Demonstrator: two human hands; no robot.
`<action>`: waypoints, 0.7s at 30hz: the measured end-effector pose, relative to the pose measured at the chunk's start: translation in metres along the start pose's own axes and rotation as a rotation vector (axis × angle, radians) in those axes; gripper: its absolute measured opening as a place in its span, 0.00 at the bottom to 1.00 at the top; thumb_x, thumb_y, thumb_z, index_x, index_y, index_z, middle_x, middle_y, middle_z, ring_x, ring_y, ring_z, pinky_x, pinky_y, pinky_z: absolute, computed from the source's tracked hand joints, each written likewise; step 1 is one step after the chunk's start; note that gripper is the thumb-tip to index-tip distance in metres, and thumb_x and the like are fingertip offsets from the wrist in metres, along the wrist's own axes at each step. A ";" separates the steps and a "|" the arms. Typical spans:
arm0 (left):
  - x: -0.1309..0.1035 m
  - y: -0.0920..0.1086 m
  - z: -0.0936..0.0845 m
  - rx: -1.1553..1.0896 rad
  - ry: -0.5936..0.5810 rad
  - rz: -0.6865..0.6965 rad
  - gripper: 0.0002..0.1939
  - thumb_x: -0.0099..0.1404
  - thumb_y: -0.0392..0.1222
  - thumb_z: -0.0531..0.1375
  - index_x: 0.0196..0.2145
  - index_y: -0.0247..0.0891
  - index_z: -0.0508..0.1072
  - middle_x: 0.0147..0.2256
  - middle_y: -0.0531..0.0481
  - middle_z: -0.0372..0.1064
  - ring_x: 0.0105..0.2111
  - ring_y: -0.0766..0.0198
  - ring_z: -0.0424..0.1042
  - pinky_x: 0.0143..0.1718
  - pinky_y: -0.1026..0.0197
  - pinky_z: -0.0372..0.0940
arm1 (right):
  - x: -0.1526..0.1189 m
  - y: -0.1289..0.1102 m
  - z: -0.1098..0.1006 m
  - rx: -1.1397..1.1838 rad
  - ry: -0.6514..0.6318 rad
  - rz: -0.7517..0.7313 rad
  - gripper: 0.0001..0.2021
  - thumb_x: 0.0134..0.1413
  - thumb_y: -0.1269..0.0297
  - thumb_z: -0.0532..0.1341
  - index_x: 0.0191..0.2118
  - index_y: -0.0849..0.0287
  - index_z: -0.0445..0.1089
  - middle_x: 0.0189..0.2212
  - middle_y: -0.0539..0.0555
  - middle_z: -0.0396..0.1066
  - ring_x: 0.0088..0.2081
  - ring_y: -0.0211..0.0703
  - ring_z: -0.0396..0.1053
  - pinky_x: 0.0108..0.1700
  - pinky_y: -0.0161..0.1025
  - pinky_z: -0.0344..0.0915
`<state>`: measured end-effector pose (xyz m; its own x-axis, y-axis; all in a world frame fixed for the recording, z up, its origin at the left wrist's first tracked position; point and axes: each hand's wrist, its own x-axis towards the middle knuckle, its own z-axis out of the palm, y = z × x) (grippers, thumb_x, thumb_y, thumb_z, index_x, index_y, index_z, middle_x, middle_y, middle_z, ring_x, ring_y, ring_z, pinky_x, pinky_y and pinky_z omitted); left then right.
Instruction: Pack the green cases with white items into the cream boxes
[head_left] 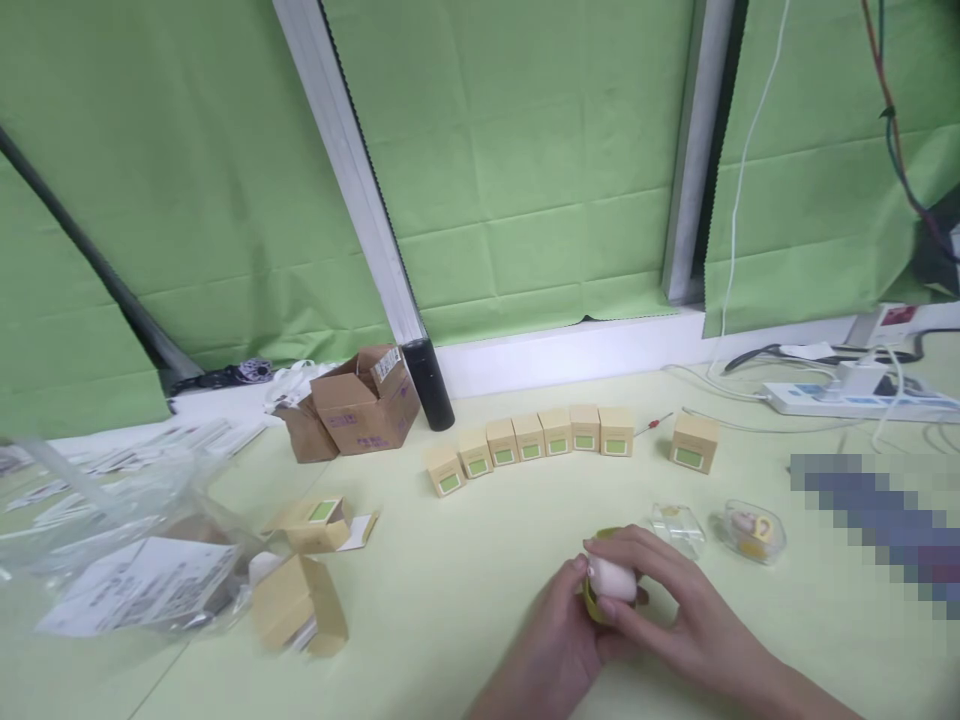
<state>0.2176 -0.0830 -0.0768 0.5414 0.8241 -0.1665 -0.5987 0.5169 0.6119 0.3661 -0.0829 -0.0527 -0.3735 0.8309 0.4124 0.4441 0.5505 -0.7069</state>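
Observation:
My left hand (551, 640) is closed around a small yellow-green round case (592, 603), with its thumb at the near rim. A smooth whitish rounded piece (613, 578) with a small knob on its left end sits at the case's mouth. My right hand (675, 610) pinches this piece between thumb and fingers; the fingers hide part of the case. Just beyond my right hand lies a clear plastic tray (679, 530). A second clear plastic tray (752, 532), holding yellow and whitish small parts, rests to its right.
Several small tan boxes (529, 438) with green labels stand in a row, one box (694, 443) apart. Two opened boxes (300, 605) (319, 525) lie left, beside a clear plastic bag (150, 580). Behind are a cardboard carton (367, 405), black cylinder (429, 385) and power strip (862, 398).

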 end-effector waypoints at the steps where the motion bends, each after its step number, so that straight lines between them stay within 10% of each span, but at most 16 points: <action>1: 0.000 -0.001 0.001 -0.003 -0.005 0.008 0.16 0.66 0.44 0.51 0.44 0.31 0.70 0.40 0.42 0.69 0.40 0.62 0.67 0.38 0.63 0.61 | 0.000 0.001 0.000 -0.014 0.009 -0.002 0.13 0.55 0.66 0.57 0.47 0.51 0.66 0.40 0.54 0.69 0.41 0.47 0.70 0.42 0.43 0.68; 21: 0.002 -0.003 0.004 -0.053 -0.044 0.036 0.16 0.64 0.45 0.53 0.45 0.33 0.68 0.42 0.43 0.67 0.43 0.58 0.65 0.47 0.58 0.56 | -0.004 0.005 0.006 -0.073 0.083 -0.083 0.15 0.52 0.68 0.58 0.47 0.51 0.66 0.40 0.53 0.73 0.42 0.47 0.71 0.40 0.39 0.70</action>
<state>0.2229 -0.0844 -0.0759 0.5438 0.8320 -0.1100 -0.6480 0.4996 0.5749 0.3650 -0.0842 -0.0614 -0.3444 0.7844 0.5159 0.4738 0.6196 -0.6259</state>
